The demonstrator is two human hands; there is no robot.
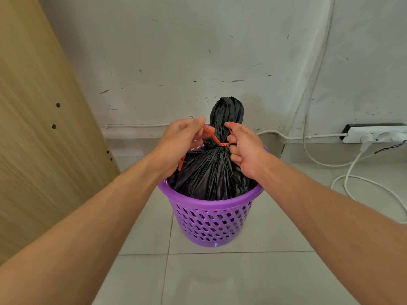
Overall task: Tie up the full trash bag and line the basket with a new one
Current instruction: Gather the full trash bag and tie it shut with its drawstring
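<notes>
Nearest, the purple basket (211, 219) is standing on the tiled floor (242, 278), with the black trash bag (211, 175) sitting inside it and bulging above the rim. Above the rim, the left hand (178, 144) is pinching one end of the orange drawstring (212, 137) while the right hand (244, 148) is gripping the other end beside the knot at the bag's gathered neck. Pulling both ends evenly outward, low and close to the knot, should be cinching it tight without tearing the plastic. Beyond, a power strip (374, 134) is lying along the wall's foot.
</notes>
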